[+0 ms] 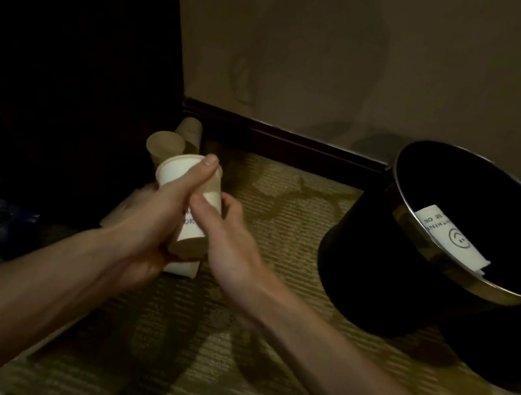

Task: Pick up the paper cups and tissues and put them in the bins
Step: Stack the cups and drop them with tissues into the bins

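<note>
Head view: left of the bin (375,287), both hands clasp an uneven bundle of paper cups (186,177) above the carpet (259,354). The left hand (150,223) wraps its fingers round them, thumb along the top cup. The right hand (233,244) grips the side. A lower cup could slip out during the carry. Two spare cups (165,144) sit farther left of the bin, and one binned cup (443,236) lies inside it.

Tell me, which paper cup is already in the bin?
The white cup with the smiley face, lying inside the black bin. The others are outside it: the held cups and the brown cups by the wall.
</note>
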`<state>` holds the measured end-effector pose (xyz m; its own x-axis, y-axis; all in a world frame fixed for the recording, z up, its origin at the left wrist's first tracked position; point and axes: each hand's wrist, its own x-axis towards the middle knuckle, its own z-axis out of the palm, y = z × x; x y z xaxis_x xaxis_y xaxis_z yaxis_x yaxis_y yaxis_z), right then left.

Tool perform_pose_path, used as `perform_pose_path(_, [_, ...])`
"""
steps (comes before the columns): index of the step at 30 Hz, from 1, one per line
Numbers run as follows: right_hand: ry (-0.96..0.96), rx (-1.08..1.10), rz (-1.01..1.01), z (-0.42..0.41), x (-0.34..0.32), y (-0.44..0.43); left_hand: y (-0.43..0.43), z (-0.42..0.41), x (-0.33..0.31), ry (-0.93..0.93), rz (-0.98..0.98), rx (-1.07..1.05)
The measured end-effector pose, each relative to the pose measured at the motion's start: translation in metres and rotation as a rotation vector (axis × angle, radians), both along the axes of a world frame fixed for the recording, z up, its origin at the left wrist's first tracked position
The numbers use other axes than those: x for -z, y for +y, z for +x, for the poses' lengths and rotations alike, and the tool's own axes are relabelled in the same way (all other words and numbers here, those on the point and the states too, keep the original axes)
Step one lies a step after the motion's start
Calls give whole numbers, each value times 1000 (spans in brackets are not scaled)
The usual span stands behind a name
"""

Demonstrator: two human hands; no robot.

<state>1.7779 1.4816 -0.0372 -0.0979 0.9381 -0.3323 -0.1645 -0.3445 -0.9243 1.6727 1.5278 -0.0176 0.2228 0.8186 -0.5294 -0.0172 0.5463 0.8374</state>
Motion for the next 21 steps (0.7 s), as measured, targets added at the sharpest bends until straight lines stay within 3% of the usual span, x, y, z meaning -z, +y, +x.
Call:
perform_pose_path(4, [-178,-110,-72,-12,27,-11,-26,-22,23,-52,-161,-17])
perform_pose_path(8, [-490,-327,-88,-16,57,-13,-40,-55,49,56,-264,-102])
perform_pose_path(14, [-936,-155,116,-15,96,28,-41,-91,66,245,-258,-250])
perform_pose_path(21, [-1013,-276,118,-25,140,57,-56,-117,68,216,-252,-276])
